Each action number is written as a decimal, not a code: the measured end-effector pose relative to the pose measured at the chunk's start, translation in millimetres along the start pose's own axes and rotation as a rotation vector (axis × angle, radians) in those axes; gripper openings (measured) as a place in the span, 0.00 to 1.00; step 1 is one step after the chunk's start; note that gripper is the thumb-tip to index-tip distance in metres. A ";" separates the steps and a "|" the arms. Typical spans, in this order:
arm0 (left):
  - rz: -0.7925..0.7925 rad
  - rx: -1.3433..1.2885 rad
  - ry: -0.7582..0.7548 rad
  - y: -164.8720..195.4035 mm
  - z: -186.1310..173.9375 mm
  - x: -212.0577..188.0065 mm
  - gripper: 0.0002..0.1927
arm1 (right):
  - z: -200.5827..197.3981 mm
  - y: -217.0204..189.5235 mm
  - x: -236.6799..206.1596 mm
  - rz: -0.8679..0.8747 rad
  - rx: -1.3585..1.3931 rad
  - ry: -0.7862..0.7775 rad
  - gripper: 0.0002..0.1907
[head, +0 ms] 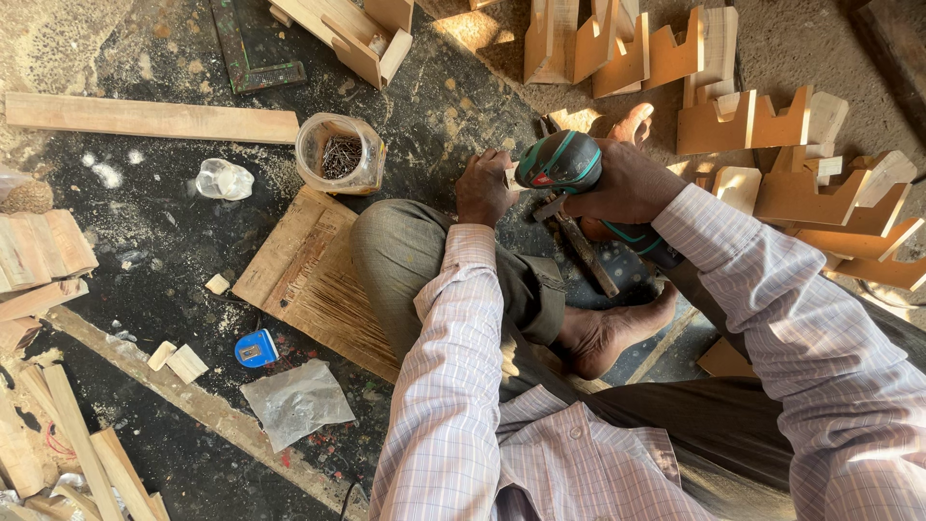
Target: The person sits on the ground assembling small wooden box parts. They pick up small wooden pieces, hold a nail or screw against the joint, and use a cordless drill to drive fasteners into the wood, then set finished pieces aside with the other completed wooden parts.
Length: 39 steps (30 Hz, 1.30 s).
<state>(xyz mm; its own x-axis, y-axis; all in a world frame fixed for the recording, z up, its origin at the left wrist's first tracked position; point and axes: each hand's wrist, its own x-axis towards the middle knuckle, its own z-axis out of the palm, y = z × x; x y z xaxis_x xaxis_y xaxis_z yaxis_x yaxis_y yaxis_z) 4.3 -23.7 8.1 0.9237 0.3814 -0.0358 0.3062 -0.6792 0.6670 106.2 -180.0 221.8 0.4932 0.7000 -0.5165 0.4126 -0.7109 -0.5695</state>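
Note:
I sit on the floor with my legs folded. My right hand [627, 183] grips a green and black cordless drill [559, 162], pointing it left and down. My left hand [485, 188] closes around a small pale wooden piece [512, 177] at the drill's tip, just beyond my left knee [405, 241]. The bit itself is hidden between hand and drill. A hammer [588, 253] lies under the drill, by my bare foot [608, 333].
A plastic jar of nails [340, 152] stands left of my left hand. A plywood board [304, 275] lies under my knee. Notched wooden pieces [801, 183] are stacked at the right and top. A long plank [154, 119], a blue tape measure [256, 349] and a plastic bag [294, 400] lie at the left.

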 end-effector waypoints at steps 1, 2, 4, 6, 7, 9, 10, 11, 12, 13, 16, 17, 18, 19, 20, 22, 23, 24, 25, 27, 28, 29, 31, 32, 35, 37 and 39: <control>-0.001 0.004 -0.004 0.0 0.1 0.3 0.26 | 0.1 -0.9 0.3 0.011 -0.021 -0.011 0.31; -0.004 0.007 -0.006 0.0 0.0 0.6 0.26 | 0.2 -1.9 0.5 0.023 -0.042 -0.022 0.31; -0.009 0.014 -0.013 0.4 -0.4 0.8 0.26 | 0.4 -3.4 0.3 0.028 -0.054 -0.032 0.31; -0.006 0.016 -0.017 1.1 -1.2 1.1 0.26 | 0.1 -4.6 0.1 0.013 -0.043 -0.026 0.31; -0.007 0.017 -0.020 1.6 -1.7 1.0 0.26 | 0.4 -5.1 0.1 -0.030 -0.035 -0.009 0.31; -0.005 0.005 0.001 1.8 -3.3 0.3 0.25 | 2.9 -6.8 0.2 -0.112 -0.018 0.028 0.31; -0.003 -0.001 0.012 1.9 -4.1 -0.1 0.24 | 4.0 -7.7 0.8 -0.090 -0.063 0.025 0.32; -0.002 -0.001 0.008 1.9 -4.7 -0.2 0.24 | 5.7 -8.6 2.1 -0.068 -0.106 0.022 0.33; 0.000 0.001 0.003 1.5 -5.6 -0.8 0.24 | 8.0 -9.6 2.8 -0.044 -0.148 0.019 0.34; 0.002 0.001 -0.002 1.3 -6.1 -0.9 0.24 | 9.4 -9.8 3.7 -0.061 -0.145 0.031 0.34; 0.008 -0.008 0.011 0.6 -6.7 -1.3 0.23 | 12.4 -8.6 6.9 -0.085 -0.141 0.053 0.35; 0.011 -0.010 0.011 0.4 -6.5 -1.3 0.23 | 13.1 -7.2 7.6 -0.075 -0.141 0.047 0.34; 0.013 -0.010 0.015 0.1 -6.3 -1.1 0.23 | 13.4 -5.6 8.7 -0.068 -0.143 0.041 0.34; 0.015 -0.011 0.017 0.0 -6.0 -1.0 0.23 | 13.6 -3.7 9.9 -0.068 -0.144 0.039 0.35; 0.019 -0.004 0.021 -0.4 -5.9 -1.2 0.23 | 15.0 -2.4 11.0 -0.067 -0.145 0.037 0.36; 0.030 0.012 0.030 -1.0 -5.5 -1.1 0.22 | 15.9 0.5 13.7 -0.075 -0.145 0.032 0.35; 0.035 0.008 0.025 -1.2 -5.2 -1.4 0.23 | 16.1 1.6 15.1 -0.083 -0.143 0.027 0.34; 0.042 0.002 0.026 -1.5 -5.2 -1.0 0.23 | 15.7 2.2 16.3 -0.092 -0.146 0.026 0.32; 0.048 -0.004 0.028 -1.7 -4.9 -0.5 0.24 | 15.2 2.4 17.5 -0.083 -0.144 0.017 0.33; 0.030 -0.003 -0.003 -1.8 -4.2 0.0 0.23 | 15.1 1.1 18.5 -0.060 -0.137 -0.005 0.36; 0.018 -0.001 -0.014 -2.1 -4.2 0.5 0.22 | 14.7 -0.4 18.8 -0.074 -0.147 0.003 0.38; 0.027 0.006 -0.006 -2.2 -4.1 1.0 0.22 | 14.8 -1.9 18.6 -0.086 -0.154 0.010 0.41; 0.048 0.018 0.012 -1.9 -3.9 2.0 0.23 | 14.7 -4.5 17.7 -0.093 -0.153 0.016 0.45; 0.047 0.012 0.015 -1.9 -4.3 2.0 0.24 | 15.6 -5.7 16.8 -0.089 -0.144 0.016 0.46; 0.039 0.002 0.010 -1.3 -5.4 1.6 0.24 | 16.8 -5.4 16.2 -0.078 -0.116 0.015 0.47; 0.035 0.003 -0.001 -0.9 -6.4 1.1 0.24 | 16.9 -2.8 17.4 -0.068 -0.115 0.009 0.45; 0.039 -0.001 0.006 -0.6 -6.9 0.9 0.24 | 16.7 0.7 18.8 -0.053 -0.127 -0.011 0.41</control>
<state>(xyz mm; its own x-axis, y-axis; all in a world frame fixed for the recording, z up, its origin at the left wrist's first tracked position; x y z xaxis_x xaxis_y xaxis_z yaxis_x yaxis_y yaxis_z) 3.3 -18.7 12.9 0.9336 0.3583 -0.0048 0.2695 -0.6933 0.6684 103.0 -166.2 201.1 0.4600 0.7370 -0.4953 0.5319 -0.6753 -0.5108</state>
